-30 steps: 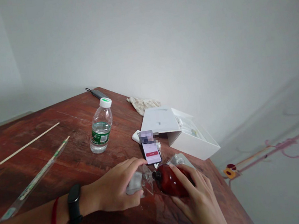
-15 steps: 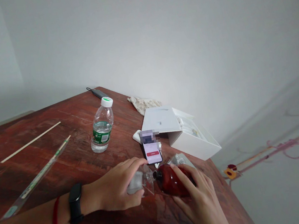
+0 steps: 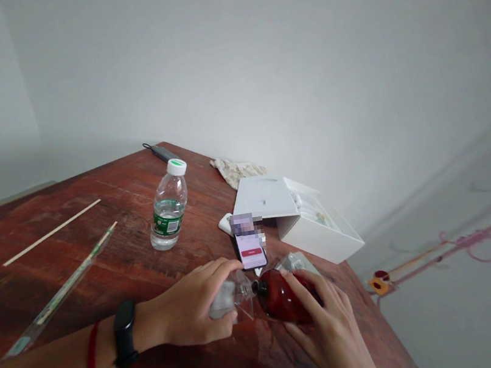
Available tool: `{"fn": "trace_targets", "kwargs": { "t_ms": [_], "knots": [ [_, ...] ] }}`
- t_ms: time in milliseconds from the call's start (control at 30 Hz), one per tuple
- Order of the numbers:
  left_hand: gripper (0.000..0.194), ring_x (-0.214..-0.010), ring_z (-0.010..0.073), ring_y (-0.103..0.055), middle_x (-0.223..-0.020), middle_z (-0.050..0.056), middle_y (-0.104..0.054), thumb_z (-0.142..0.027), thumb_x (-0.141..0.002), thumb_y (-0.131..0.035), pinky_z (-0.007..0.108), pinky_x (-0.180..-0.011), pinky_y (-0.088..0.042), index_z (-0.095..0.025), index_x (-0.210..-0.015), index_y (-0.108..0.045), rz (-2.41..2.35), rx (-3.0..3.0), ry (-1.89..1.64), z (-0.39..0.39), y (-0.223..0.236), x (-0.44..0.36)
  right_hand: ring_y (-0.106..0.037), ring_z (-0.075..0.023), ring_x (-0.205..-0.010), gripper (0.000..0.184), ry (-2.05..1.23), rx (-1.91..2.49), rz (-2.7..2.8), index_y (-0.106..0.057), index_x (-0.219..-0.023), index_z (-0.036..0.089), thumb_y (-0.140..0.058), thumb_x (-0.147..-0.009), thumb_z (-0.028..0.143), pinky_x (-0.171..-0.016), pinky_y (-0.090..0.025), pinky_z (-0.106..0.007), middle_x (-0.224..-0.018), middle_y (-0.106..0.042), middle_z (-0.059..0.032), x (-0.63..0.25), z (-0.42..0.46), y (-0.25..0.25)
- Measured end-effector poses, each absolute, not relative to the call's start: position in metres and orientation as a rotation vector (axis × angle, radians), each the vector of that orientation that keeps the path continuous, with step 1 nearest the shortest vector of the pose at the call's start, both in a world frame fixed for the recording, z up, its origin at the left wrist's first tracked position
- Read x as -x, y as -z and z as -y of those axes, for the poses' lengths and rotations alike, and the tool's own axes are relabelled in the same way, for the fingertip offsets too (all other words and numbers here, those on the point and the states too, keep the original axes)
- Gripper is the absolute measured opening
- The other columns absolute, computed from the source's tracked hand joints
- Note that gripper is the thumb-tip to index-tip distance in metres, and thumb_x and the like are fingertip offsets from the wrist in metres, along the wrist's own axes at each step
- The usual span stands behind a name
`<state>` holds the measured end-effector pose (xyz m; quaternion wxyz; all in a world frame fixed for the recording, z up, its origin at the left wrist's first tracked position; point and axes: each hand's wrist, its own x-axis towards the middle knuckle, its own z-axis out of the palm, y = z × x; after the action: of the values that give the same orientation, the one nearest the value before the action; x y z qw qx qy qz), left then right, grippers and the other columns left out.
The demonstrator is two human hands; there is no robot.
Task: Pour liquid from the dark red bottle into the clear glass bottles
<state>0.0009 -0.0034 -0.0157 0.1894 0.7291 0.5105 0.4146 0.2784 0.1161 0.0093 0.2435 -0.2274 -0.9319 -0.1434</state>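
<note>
My right hand [image 3: 322, 308] is wrapped round a dark red-brown bottle [image 3: 279, 299], tilted on its side with its neck pointing left. The bottle's dark mouth meets the neck of a clear container [image 3: 223, 300], which my left hand [image 3: 194, 305] grips between thumb and fingers. This clear container has whitish contents or a whitish wall. Whether liquid passes between the two necks I cannot tell. Just beyond the hands lies a phone [image 3: 250, 249] with a lit screen. A clear plastic piece [image 3: 294, 261] is partly hidden behind the red-brown bottle.
A capped water bottle [image 3: 169, 211] stands upright on the wooden table [image 3: 130, 275]. One bare chopstick [image 3: 52, 232] and a wrapped one [image 3: 63, 291] lie at left. Behind the phone are an open white box [image 3: 318, 237], a cloth [image 3: 229, 171] and a grey case [image 3: 162, 153].
Both hands and what they hold stay practically where they were. Only a very slight shift of the whole view shows.
</note>
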Motion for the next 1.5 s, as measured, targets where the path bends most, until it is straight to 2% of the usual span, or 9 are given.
{"fn": "trace_targets", "kwargs": {
  "t_ms": [333,600,967,1500],
  "knots": [
    [0.072,-0.128,0.0351,-0.064,-0.145,0.014,-0.063,-0.020,-0.081,-0.069,0.050,-0.114,-0.051,-0.022,-0.149,-0.044,-1.419,-2.047,-1.170,0.0034,0.0160,-0.0006,-0.067,-0.0360,-0.120,0.060,0.384,0.634,2.539,-0.054,-0.153,0.033,-0.064,-0.095,0.021,-0.098,-0.052,-0.051,-0.138,-0.066,-0.0120,-0.2803,-0.1163,-0.0090],
    [0.074,-0.132,0.0349,-0.062,-0.148,0.014,-0.061,-0.019,-0.082,-0.069,0.051,-0.116,-0.049,-0.022,-0.150,-0.042,-1.423,-2.046,-1.169,0.0044,0.0156,-0.0017,-0.066,-0.0369,-0.121,0.060,0.410,0.611,2.554,-0.054,-0.152,0.029,-0.066,-0.094,0.020,-0.098,-0.051,-0.052,-0.138,-0.065,-0.0138,-0.2797,-0.1159,-0.0097],
    [0.074,-0.131,0.0353,-0.062,-0.147,0.014,-0.062,-0.021,-0.084,-0.068,0.051,-0.115,-0.050,-0.022,-0.153,-0.041,-1.431,-2.048,-1.172,0.0053,0.0160,-0.0018,-0.065,-0.0364,-0.122,0.063,0.380,0.637,2.565,-0.050,-0.155,0.032,-0.065,-0.095,0.020,-0.099,-0.050,-0.052,-0.139,-0.064,-0.0124,-0.2808,-0.1156,-0.0093],
    [0.073,-0.132,0.0368,-0.062,-0.149,0.015,-0.061,-0.022,-0.083,-0.068,0.053,-0.116,-0.050,-0.021,-0.152,-0.042,-1.417,-2.050,-1.175,0.0047,0.0157,-0.0007,-0.065,-0.0366,-0.120,0.060,0.405,0.600,2.560,-0.053,-0.153,0.029,-0.065,-0.095,0.019,-0.098,-0.049,-0.051,-0.138,-0.064,-0.0139,-0.2790,-0.1150,-0.0120]
  ]
}}
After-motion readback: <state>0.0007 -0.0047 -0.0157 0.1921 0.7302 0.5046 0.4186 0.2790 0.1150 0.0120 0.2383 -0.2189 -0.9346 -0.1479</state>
